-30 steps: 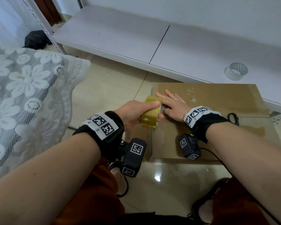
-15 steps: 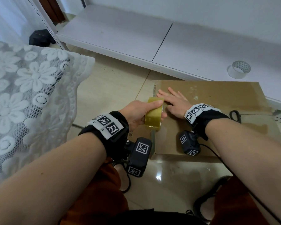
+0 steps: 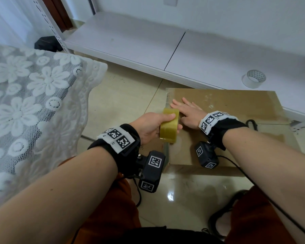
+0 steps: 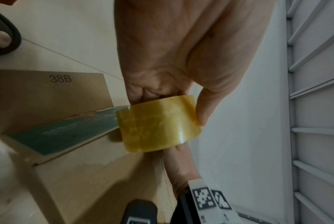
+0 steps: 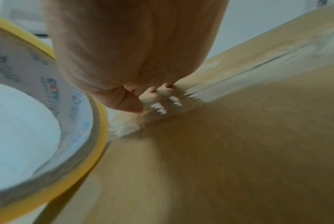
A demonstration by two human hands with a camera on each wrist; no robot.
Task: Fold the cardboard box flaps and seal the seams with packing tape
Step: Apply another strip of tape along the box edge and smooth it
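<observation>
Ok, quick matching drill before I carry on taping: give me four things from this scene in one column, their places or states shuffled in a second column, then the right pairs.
Things:
1. yellow tape roll
2. right hand
3. white tape roll
4. cardboard box

States:
A. lying flat, fingers straight, on the box top
B. standing alone on the white platform
C. gripped by the left hand at the box's left edge
D. on the tiled floor, top flaps closed

Pairs: 1-C, 2-A, 3-B, 4-D
</observation>
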